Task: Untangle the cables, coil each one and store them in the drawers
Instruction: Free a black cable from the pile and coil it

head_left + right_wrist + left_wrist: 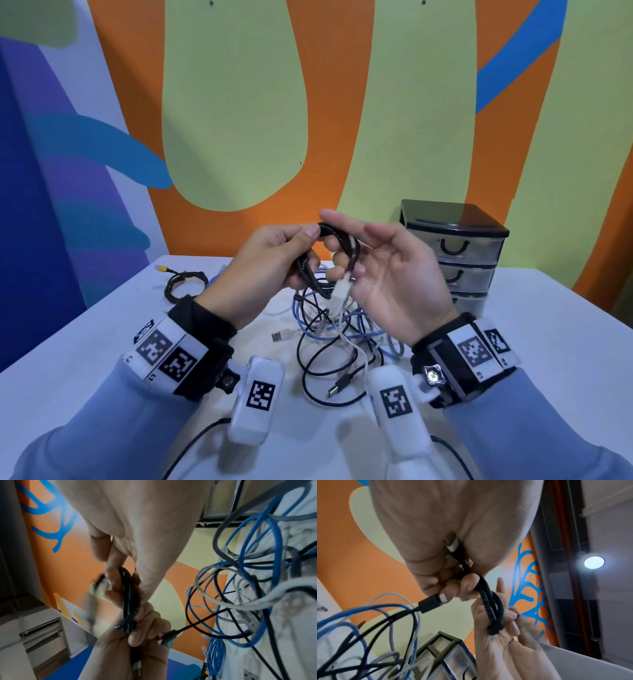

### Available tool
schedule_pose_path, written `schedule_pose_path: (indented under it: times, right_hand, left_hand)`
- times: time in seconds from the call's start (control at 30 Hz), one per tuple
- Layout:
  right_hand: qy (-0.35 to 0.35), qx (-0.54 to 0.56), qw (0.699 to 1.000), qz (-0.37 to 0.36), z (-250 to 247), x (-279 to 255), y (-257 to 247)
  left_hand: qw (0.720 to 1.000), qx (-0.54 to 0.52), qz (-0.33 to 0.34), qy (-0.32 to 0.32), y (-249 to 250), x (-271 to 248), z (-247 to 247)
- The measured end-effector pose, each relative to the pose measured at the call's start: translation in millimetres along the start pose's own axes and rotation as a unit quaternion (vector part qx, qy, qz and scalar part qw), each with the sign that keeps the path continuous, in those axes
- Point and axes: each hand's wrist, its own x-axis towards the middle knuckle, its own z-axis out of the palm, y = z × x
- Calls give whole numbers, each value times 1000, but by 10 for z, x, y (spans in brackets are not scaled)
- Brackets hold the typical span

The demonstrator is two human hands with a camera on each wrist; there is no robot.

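Observation:
I hold a black braided cable (342,236) in a small coil above the table, between both hands. My left hand (274,263) grips one side of the coil (489,604), with a metal-tipped plug (452,545) lying in its palm. My right hand (376,270) pinches the other side (128,601) between thumb and fingers, its index finger stretched out. A thin black plug (430,604) sticks out by my left fingertips, and its lead runs down to the tangle. A white connector (342,289) hangs just under my right thumb. I cannot tell if it is held.
Blue, white and black cables lie tangled (342,335) on the white table (548,342) under my hands. A coiled dark cable with a yellow plug (185,284) lies at the back left. At the back right stands a black three-drawer unit (455,250), its drawers closed.

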Motion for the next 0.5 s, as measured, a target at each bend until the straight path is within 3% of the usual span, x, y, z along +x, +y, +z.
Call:
schedule_pose_path:
  times: [0.23,0.33,0.5]
  right_hand:
    - [0,-117,992,-51,1,-20,70]
    - [90,-188,975,-72,-22,5,87]
    - [239,-306,914,-119,-102,62,203]
  left_hand:
    - [999,-27,5,-17,110,-44,2]
    - [997,58,46,5,102,-46,-3]
    - [979,172,110,5,37,-68,96]
